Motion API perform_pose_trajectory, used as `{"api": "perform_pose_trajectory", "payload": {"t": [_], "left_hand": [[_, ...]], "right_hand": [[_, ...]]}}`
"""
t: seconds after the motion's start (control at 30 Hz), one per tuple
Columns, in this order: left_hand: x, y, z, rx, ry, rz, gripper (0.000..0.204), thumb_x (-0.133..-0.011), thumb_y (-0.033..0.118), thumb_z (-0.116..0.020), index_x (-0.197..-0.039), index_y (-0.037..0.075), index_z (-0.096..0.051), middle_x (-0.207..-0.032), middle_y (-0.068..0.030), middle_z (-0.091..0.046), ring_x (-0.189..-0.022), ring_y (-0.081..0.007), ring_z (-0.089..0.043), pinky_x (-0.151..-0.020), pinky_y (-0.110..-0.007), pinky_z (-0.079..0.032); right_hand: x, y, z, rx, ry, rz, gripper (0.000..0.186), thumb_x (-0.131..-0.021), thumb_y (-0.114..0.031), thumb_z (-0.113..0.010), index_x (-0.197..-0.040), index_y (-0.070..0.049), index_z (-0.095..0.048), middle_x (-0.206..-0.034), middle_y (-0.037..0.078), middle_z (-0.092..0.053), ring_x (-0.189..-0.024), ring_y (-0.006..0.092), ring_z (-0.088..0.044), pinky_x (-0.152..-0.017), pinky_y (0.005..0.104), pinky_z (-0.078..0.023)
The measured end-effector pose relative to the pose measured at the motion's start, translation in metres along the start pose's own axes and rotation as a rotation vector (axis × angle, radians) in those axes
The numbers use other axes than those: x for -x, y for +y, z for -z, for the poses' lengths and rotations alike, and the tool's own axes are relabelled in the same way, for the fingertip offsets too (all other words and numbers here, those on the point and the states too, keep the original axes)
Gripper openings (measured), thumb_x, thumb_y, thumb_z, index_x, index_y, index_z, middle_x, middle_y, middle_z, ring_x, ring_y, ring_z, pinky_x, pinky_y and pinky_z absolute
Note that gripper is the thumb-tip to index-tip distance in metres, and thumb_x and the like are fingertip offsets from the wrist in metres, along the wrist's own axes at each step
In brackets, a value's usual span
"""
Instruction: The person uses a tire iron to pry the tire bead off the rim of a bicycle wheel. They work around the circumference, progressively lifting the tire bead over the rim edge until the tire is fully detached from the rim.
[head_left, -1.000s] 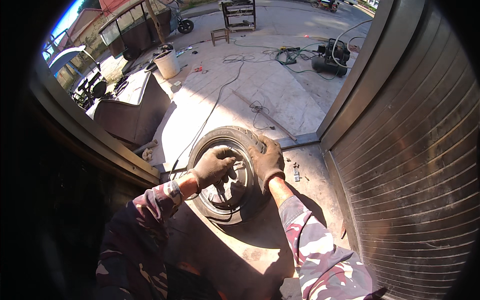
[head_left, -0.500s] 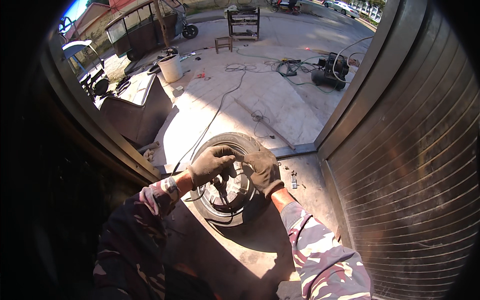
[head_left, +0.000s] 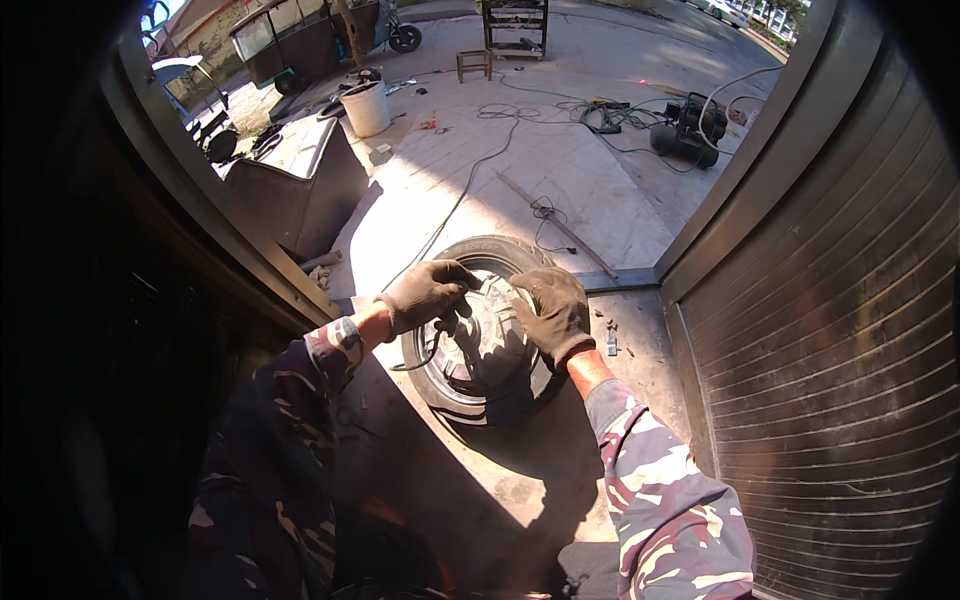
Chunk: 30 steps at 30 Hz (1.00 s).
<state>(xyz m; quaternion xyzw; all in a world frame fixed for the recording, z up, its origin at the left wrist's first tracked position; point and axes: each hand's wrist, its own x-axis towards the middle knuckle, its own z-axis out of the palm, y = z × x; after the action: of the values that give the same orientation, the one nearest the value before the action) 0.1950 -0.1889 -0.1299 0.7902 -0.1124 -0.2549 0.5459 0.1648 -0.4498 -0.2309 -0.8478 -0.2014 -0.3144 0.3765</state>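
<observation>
A wheel [head_left: 497,352] with a black tyre [head_left: 485,246] and a pale metal hub lies flat on the ground in front of me. From the hub's middle a black cable [head_left: 432,357] curves out to the left. My left hand [head_left: 430,296], in a brown work glove, is over the hub's upper left. Its fingers are curled together, and what they hold, if anything, is hidden. On the other side, my gloved right hand [head_left: 553,312] hovers over the hub's right part, thumb and bent fingers apart, with nothing visible between them. A gap separates the hands.
A ribbed metal shutter panel [head_left: 820,350] stands close on my right; a dark door frame [head_left: 220,220] rises on the left. Beyond the threshold are a thin rod [head_left: 560,225], cables, an air compressor [head_left: 690,130], a white bucket [head_left: 366,110] and a small stool [head_left: 474,66].
My hands, close together over the wheel's upper part before, have drawn apart, uncovering more of the hub. The whole view has shifted, so the surroundings sit farther right and higher.
</observation>
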Motion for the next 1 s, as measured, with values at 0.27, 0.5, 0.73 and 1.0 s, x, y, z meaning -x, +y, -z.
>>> {"api": "perform_pose_trajectory", "payload": {"t": [0.27, 0.5, 0.73, 1.0], "left_hand": [[0.014, -0.017, 0.013, 0.016, -0.024, -0.001, 0.03, -0.103, 0.005, -0.061, -0.129, -0.001, -0.073, -0.105, -0.0073, -0.076, -0.091, -0.0145, -0.075, -0.084, -0.03, -0.063], [0.024, -0.024, 0.007, 0.025, -0.06, -0.08, 0.029, -0.105, -0.006, -0.055, -0.129, -0.003, -0.071, -0.11, -0.0088, -0.075, -0.092, -0.0148, -0.072, -0.087, -0.031, -0.062], [0.031, -0.018, 0.005, -0.099, -0.048, -0.109, 0.029, -0.102, -0.006, -0.058, -0.127, -0.002, -0.072, -0.109, -0.0094, -0.078, -0.092, -0.0149, -0.075, -0.087, -0.031, -0.062], [0.027, -0.022, 0.004, -0.128, 0.018, -0.157, 0.03, -0.099, -0.006, -0.059, -0.125, -0.002, -0.073, -0.104, -0.0082, -0.078, -0.089, -0.0142, -0.074, -0.084, -0.03, -0.061]], "right_hand": [[-0.01, 0.005, 0.017, 0.085, -0.183, -0.011, 0.02, -0.086, -0.015, -0.082, -0.105, -0.011, -0.081, -0.129, 0.004, -0.075, -0.131, 0.0298, -0.064, -0.114, 0.0421, -0.05], [-0.026, -0.008, 0.037, 0.292, -0.377, 0.071, 0.023, -0.087, -0.027, -0.082, -0.101, -0.008, -0.082, -0.123, 0.005, -0.076, -0.128, 0.0295, -0.065, -0.111, 0.0429, -0.052], [-0.017, -0.022, 0.022, 0.491, -0.516, 0.068, 0.028, -0.093, -0.037, -0.08, -0.105, -0.013, -0.086, -0.137, 0.005, -0.069, -0.145, 0.0297, -0.051, -0.124, 0.0456, -0.038], [-0.02, -0.005, 0.022, 0.403, -0.469, 0.165, 0.02, -0.088, -0.028, -0.086, -0.105, -0.017, -0.086, -0.132, 0.003, -0.071, -0.14, 0.0297, -0.055, -0.119, 0.0456, -0.045]]}}
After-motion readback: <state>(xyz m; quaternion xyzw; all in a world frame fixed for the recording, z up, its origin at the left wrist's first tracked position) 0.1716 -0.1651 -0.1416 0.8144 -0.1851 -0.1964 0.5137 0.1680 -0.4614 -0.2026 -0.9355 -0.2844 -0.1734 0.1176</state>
